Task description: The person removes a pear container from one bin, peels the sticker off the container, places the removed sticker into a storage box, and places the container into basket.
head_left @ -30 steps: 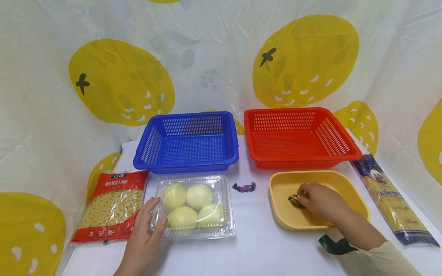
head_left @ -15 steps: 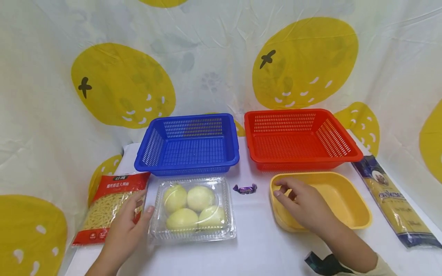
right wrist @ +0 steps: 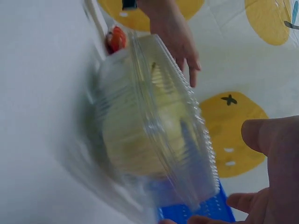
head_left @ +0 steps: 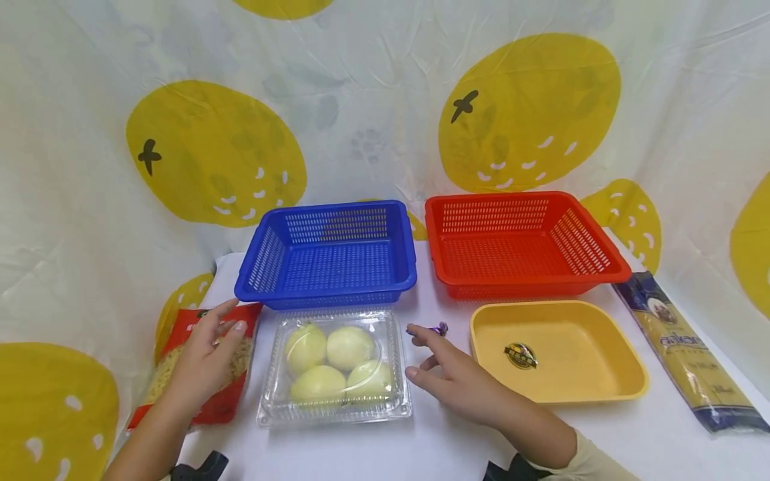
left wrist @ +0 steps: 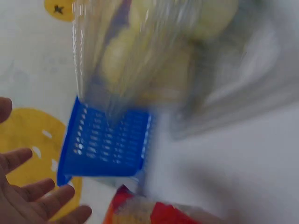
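Observation:
My right hand (head_left: 448, 377) is in the air beside the right edge of a clear plastic box (head_left: 271, 409), fingers loosely bent and holding nothing. Several round, pale yellow-green fruits (head_left: 319, 384) sit inside the lidded box. A purple wrapped candy (head_left: 442, 329) is partly hidden behind the right hand's fingers. My left hand (head_left: 201, 367) hovers over a red bag of spiral pasta (head_left: 222, 404), covering part of it, with thumb and fingers spread. In the left wrist view, the left hand's fingers (left wrist: 44, 196) hold nothing; the box looks blurred there.
A blue basket (head_left: 337, 264) and a red basket (head_left: 499, 250) stand at the back. At the right is a yellow tray (head_left: 589, 354) with a black-and-gold oval label (head_left: 521, 356) in it. A long pasta packet (head_left: 686, 347) lies along the right edge.
My right hand has left the label in the yellow tray and moved left to the fruit box. My left hand has moved from the box's left side up and left over the pasta bag.

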A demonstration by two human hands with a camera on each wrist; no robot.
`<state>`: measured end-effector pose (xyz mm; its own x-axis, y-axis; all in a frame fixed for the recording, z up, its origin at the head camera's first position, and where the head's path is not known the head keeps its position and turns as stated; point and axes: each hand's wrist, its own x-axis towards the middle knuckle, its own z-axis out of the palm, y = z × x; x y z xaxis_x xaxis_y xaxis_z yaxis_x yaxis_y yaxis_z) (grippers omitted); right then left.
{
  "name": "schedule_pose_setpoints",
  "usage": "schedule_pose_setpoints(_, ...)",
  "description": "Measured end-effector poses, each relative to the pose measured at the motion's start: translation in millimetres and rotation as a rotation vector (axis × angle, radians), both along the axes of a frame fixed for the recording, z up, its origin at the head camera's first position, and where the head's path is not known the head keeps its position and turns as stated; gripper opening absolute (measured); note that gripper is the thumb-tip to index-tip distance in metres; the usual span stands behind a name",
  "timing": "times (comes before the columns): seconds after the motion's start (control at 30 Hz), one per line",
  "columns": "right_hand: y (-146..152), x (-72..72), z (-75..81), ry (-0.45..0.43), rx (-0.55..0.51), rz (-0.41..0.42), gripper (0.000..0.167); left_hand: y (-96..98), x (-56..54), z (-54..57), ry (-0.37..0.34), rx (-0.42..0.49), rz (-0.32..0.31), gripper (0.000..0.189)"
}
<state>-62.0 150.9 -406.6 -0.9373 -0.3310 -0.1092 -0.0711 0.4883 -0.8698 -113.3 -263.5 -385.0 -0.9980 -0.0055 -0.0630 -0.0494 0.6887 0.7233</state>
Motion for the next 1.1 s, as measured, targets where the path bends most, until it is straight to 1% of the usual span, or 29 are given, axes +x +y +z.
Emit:
schedule_pose_setpoints(0.13, -14, -3.1, -11.0, -0.02, -0.03, -0.036, 0.08, -8.2, -19.8, -5.6, -0.044, 0.06, 0.02, 0.08)
schedule_pose_setpoints(0.23, -22, -8.5, -20.2, -0.061, -0.094, -0.068, 0.083, -13.3, -35.4, -8.5, -0.065, 0.114, 0.019, 0.079)
schedule_pose_setpoints(0.3, -25, -12.6, -25.7, -0.076, -0.138, -0.076, 0.083, -14.9, -45.0, -11.7, -0.093, 0.146, 0.023, 0.08)
schedule_pose_setpoints(0.43, -32, -20.4, -34.1, -0.081, -0.178, -0.088, 0.085, -15.1, -60.6, -18.2, -0.12, 0.196, 0.001, 0.079)
schedule_pose_setpoints(0.53, -36, -24.6, -37.7, -0.06, -0.174, -0.08, 0.087, -15.5, -67.2, -23.1, -0.118, 0.201, -0.022, 0.076)
schedule_pose_setpoints(0.67, -40, -29.7, -39.1, -0.013, -0.156, -0.06, 0.089, -14.7, -73.3, -28.4, -0.096, 0.224, -0.067, 0.071)
schedule_pose_setpoints(0.77, -42, -34.8, -40.3, 0.003, -0.144, -0.051, 0.091, -12.6, -77.5, -32.4, -0.091, 0.25, -0.092, 0.068)
schedule_pose_setpoints(0.9, -43, -40.5, -42.4, 0.004, -0.122, -0.043, 0.096, -9.0, -81.9, -37.3, -0.099, 0.247, -0.083, 0.066)
schedule_pose_setpoints(1.0, -44, -43.0, -43.3, -0.018, -0.102, -0.047, 0.102, -7.1, -84.2, -39.5, -0.112, 0.236, -0.063, 0.067)
schedule_pose_setpoints(1.1, -44, -44.2, -44.2, -0.042, -0.105, -0.056, 0.106, -6.3, -85.2, -40.0, -0.128, 0.236, -0.058, 0.067)
